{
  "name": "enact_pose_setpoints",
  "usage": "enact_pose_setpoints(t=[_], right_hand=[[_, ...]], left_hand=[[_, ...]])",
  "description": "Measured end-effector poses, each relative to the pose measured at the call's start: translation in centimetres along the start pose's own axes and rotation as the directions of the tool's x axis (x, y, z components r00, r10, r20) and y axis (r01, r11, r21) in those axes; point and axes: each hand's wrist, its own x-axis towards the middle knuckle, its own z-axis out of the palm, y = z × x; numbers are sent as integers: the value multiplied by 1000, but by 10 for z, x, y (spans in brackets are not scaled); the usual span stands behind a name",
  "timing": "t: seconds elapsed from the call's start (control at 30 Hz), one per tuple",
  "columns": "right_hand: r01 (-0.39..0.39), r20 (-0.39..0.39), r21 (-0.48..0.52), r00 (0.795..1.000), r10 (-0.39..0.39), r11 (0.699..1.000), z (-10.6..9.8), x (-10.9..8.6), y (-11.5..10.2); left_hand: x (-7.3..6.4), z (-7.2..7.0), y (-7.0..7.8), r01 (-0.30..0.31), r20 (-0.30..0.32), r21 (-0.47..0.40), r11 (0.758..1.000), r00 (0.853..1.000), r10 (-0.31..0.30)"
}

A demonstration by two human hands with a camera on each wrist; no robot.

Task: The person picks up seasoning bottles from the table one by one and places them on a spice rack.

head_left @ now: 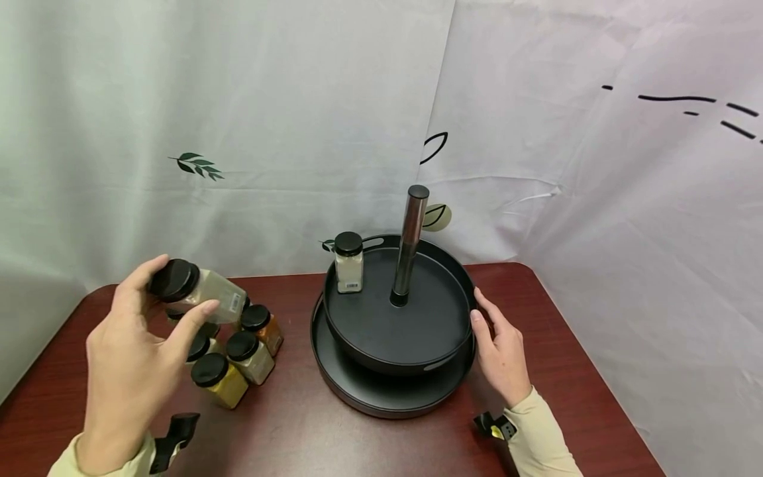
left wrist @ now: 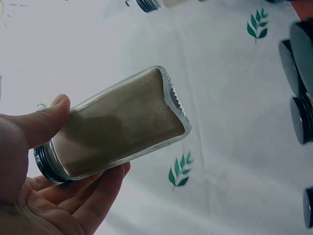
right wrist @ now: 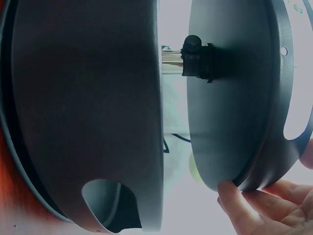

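Note:
My left hand (head_left: 134, 351) grips a glass spice jar (head_left: 216, 295) by its black-lidded end, thumb on one side and fingers on the other. The jar is tilted in the air above other jars, and pale beige powder shows through its glass (left wrist: 117, 122) in the left wrist view. At the right side of a black two-tier round tray stand (head_left: 363, 331), my right hand (head_left: 503, 358) rests its fingertips against the outer rim of the upper tier (right wrist: 234, 98). Another spice jar (head_left: 349, 268) with a black lid stands upright on that tier, near its left edge.
Several black-lidded jars, among them a yellow one (head_left: 222, 381) and an orange one (head_left: 263, 328), cluster on the red-brown table (head_left: 286, 444) below my left hand. A metal post (head_left: 410, 245) rises from the upper tier. Pale curtains (head_left: 298, 119) hang behind the table.

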Motion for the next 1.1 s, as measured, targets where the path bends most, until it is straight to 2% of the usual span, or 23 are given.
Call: enact_pose_setpoints(t=[0.13, 0.27, 0.53, 0.83, 1.1], right_hand=[[1, -1, 0, 1000, -1, 1000, 0, 0, 0], [-4, 4, 1, 1000, 4, 1000, 0, 0, 1], [5, -1, 12, 1000, -5, 1000, -1, 0, 0], [28, -5, 31, 1000, -27, 999, -1, 0, -2], [22, -3, 31, 1000, -22, 999, -1, 0, -1]], left_hand=[[1, 7, 4, -39, 17, -33, 999, 999, 40], [2, 13, 11, -51, 42, -59, 997, 998, 53], [4, 27, 26, -105, 76, -57, 993, 991, 109], [2, 46, 40, -120, 103, -118, 986, 986, 132], [-1, 61, 48, -145, 120, -122, 982, 980, 160]])
